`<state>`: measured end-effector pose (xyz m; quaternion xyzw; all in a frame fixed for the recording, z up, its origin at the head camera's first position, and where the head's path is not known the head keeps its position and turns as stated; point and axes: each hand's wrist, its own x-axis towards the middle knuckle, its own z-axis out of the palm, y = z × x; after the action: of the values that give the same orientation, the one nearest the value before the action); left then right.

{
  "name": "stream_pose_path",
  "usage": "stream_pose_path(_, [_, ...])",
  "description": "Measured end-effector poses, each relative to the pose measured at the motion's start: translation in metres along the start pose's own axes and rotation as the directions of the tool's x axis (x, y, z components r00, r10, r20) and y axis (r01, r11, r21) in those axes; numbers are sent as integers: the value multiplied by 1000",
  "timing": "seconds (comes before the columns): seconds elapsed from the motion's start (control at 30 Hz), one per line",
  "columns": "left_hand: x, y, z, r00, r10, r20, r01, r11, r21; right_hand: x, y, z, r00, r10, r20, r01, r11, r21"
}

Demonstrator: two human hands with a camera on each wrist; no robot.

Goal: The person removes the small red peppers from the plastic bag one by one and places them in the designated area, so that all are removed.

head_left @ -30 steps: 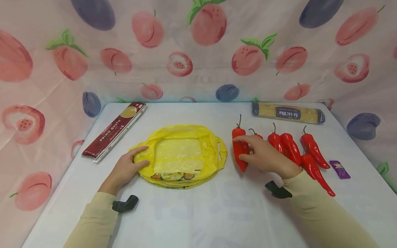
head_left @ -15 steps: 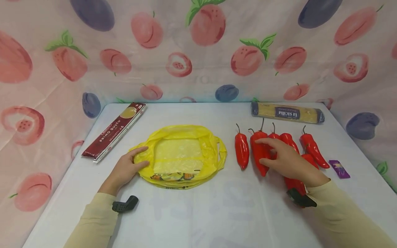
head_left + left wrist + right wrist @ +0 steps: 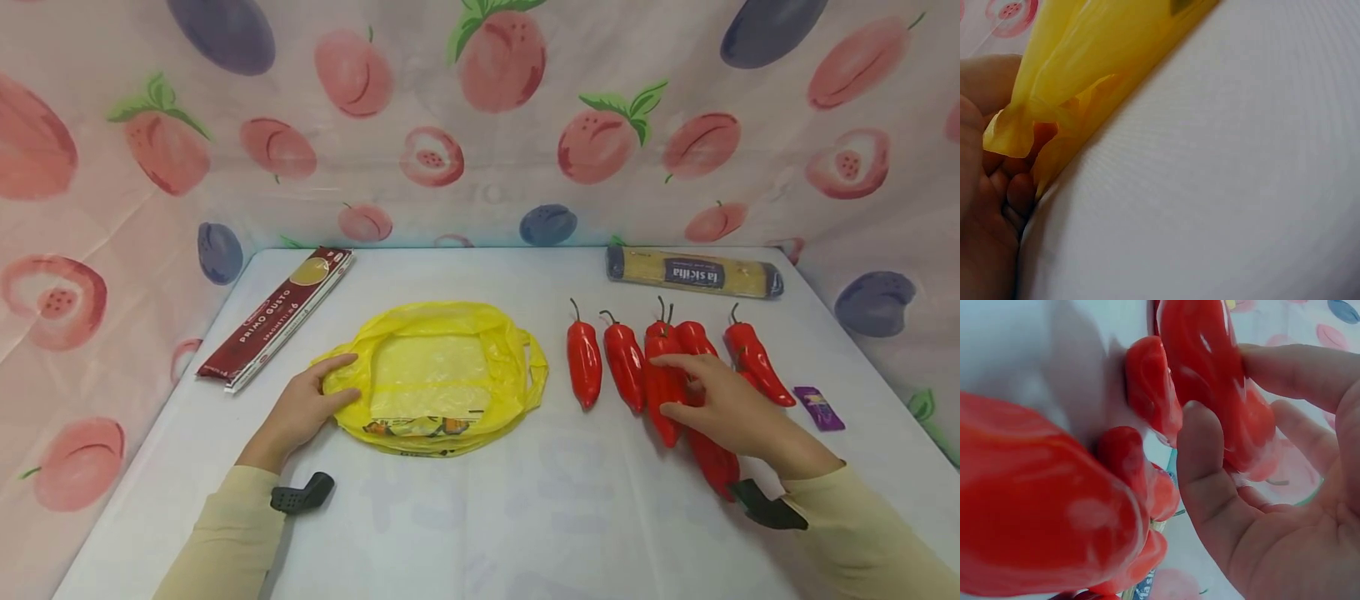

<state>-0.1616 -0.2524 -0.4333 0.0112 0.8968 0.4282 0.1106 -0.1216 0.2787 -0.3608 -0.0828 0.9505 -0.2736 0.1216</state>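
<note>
My left hand (image 3: 303, 408) grips the left edge of a yellow plastic bag (image 3: 431, 362); in the left wrist view the thin bag (image 3: 1085, 56) passes between thumb and fingers. The bag lies spread with its mouth facing up. In my right hand (image 3: 723, 408) is a long red pepper (image 3: 662, 392), pinched between thumb and fingers over the row of peppers. The right wrist view shows thumb and fingers on both sides of the held pepper (image 3: 1200, 362). Two red peppers, a left one (image 3: 584, 367) and its neighbour (image 3: 625, 367), lie left of it; others are partly hidden by the hand.
A dark red spaghetti packet (image 3: 273, 321) lies at the back left. At the back right is a clear pasta packet (image 3: 693, 272). Another red pepper (image 3: 757, 362) and a small purple sachet (image 3: 819, 408) lie on the right side of the white table (image 3: 487, 533).
My right hand has moved to the right with the held pepper, passing over the lying peppers and uncovering the two leftmost ones. My left hand stays on the bag's edge.
</note>
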Motion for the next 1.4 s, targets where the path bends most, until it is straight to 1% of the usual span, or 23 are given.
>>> stream_pose_path(0.23, [1, 1, 0, 1000, 13, -4, -13, 1000, 1, -4, 5, 0, 1000, -10, 1, 10, 1000, -19])
stream_pose_path(0.5, [2, 0, 0, 1000, 22, -12, -22, 1000, 3, -8, 10, 3, 998, -5, 60, 6, 1000, -19])
stream_pose_path(0.9, [3, -1, 2, 1000, 25, -14, -25, 1000, -5, -9, 12, 2, 995, -9, 95, 13, 999, -34])
stream_pose_path(1.4, [1, 0, 0, 1000, 3, -6, -3, 1000, -3, -10, 12, 3, 989, -5, 146, 8, 1000, -21])
